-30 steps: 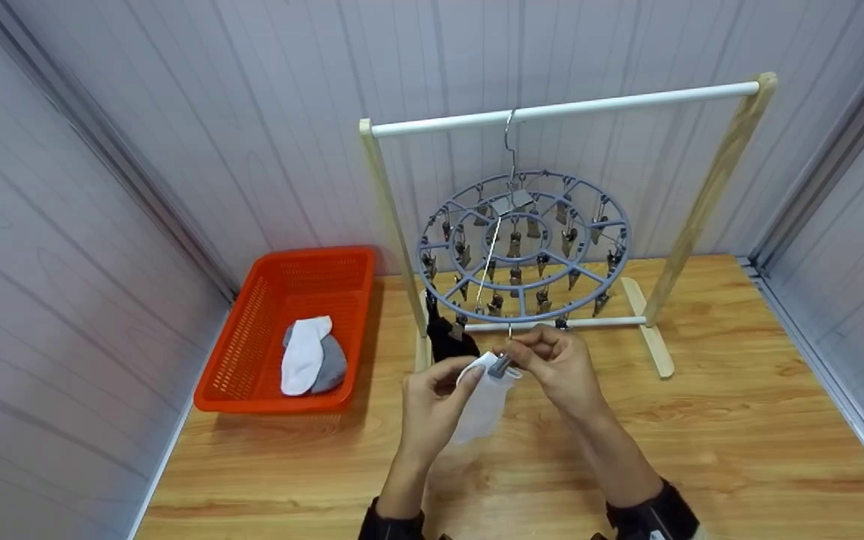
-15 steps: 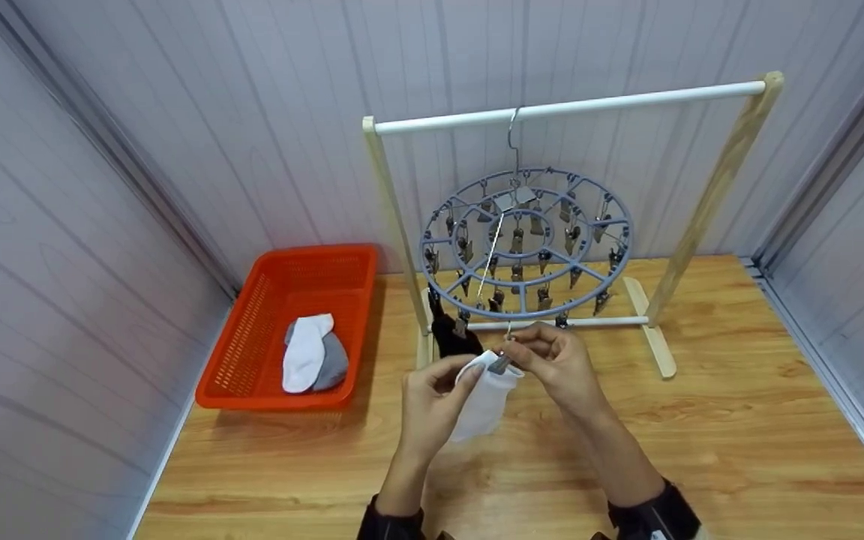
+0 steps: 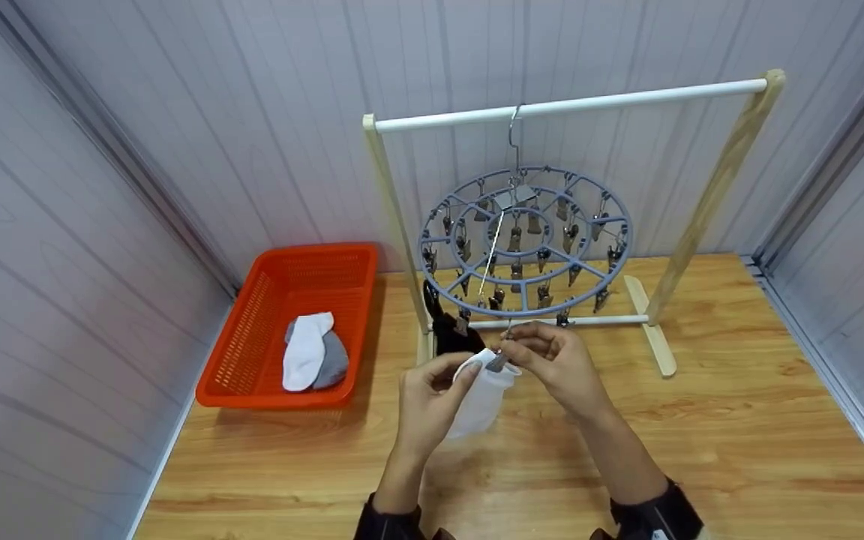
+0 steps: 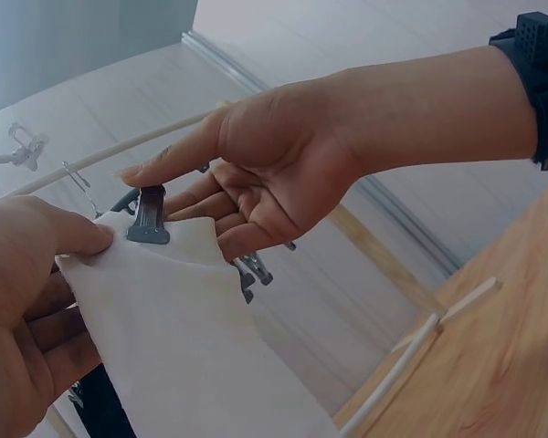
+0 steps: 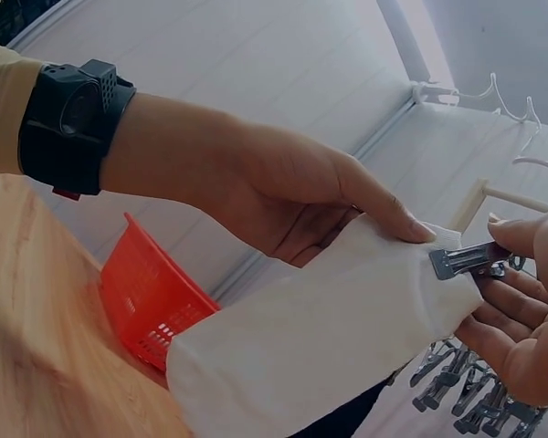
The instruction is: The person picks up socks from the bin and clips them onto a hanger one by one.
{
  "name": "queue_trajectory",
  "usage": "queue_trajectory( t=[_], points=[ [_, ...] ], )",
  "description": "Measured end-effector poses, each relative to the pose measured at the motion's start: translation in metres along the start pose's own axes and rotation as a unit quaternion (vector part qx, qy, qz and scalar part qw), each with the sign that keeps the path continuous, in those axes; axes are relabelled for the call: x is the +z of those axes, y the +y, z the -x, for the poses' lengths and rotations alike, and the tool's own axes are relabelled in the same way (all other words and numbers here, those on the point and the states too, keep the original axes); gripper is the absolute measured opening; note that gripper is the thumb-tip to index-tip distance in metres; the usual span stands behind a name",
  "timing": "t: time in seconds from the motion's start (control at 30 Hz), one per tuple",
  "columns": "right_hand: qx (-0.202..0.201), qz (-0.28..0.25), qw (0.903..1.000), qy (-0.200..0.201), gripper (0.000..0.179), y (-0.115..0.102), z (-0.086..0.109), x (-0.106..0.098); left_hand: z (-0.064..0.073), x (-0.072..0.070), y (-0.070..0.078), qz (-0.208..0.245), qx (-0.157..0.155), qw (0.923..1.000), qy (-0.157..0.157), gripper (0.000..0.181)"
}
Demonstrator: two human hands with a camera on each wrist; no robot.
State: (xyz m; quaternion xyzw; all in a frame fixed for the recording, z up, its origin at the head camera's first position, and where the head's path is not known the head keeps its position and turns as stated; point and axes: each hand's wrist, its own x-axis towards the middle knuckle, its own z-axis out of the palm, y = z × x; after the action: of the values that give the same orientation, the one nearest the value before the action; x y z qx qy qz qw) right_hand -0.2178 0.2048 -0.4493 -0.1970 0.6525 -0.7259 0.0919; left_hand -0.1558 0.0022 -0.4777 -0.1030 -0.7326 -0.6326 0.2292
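Observation:
A white sock (image 3: pixel 481 401) hangs below the front rim of a round blue-grey clip hanger (image 3: pixel 522 310). My left hand (image 3: pixel 428 405) pinches its cuff between thumb and fingers. Beside that pinch, a metal clip (image 4: pixel 149 219) lies over the top of the cuff, and its wide end rests flat on the fabric in both wrist views. My right hand (image 3: pixel 563 375) holds the other end of this clip, thumb on top; some of its fingers are behind the cuff in the left wrist view. A black sock (image 3: pixel 456 334) hangs from the hanger just behind my left hand.
Several more metal clips (image 3: pixel 516 241) dangle from the hanger, which hooks over the white bar (image 3: pixel 627 100) of a wooden stand (image 3: pixel 717 195). Left of it, a red basket (image 3: pixel 214 386) holds a white sock (image 3: pixel 304 356) and a grey one (image 3: pixel 333 364). Panelled walls enclose the wooden tabletop (image 3: pixel 739 450).
Both hands keep the same holds. In the head view the white sock and my left hand have shifted very slightly left and up.

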Motion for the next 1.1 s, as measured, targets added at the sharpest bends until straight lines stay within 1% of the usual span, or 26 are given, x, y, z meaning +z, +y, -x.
queue_trajectory(
  t=[0.2,0.4,0.5,0.57,0.67,0.77,0.9,1.1],
  points=[
    [-0.013,0.040,0.9987,-0.028,0.030,-0.003,-0.001,-0.007,0.000,-0.006,-0.001,0.002,-0.003,0.9999,0.014,0.010],
    [-0.029,0.058,0.9967,-0.048,0.027,-0.008,-0.001,-0.017,-0.001,-0.012,-0.001,-0.002,-0.012,0.9995,0.030,0.009],
    [-0.036,0.066,0.9958,-0.052,0.024,-0.011,0.000,-0.024,-0.002,-0.016,-0.001,-0.001,-0.018,0.9992,0.035,0.009],
    [-0.047,0.061,0.9955,-0.056,0.022,-0.013,0.001,-0.029,-0.003,-0.019,-0.001,-0.002,-0.020,0.9991,0.038,0.009],
    [-0.065,0.057,0.9945,-0.060,0.018,-0.016,0.002,-0.037,-0.003,-0.022,-0.001,-0.002,-0.017,0.9988,0.046,0.010],
    [-0.078,0.066,0.9930,-0.059,0.015,-0.019,0.003,-0.045,-0.004,-0.026,-0.002,-0.007,-0.013,0.9984,0.054,0.010],
    [-0.076,0.075,0.9928,-0.054,0.016,-0.024,0.005,-0.052,-0.006,-0.031,-0.003,-0.012,-0.010,0.9978,0.064,0.010],
    [-0.080,0.070,0.9929,-0.053,0.017,-0.025,0.005,-0.059,-0.007,-0.037,-0.004,-0.024,-0.007,0.9965,0.080,0.010]
  ],
)
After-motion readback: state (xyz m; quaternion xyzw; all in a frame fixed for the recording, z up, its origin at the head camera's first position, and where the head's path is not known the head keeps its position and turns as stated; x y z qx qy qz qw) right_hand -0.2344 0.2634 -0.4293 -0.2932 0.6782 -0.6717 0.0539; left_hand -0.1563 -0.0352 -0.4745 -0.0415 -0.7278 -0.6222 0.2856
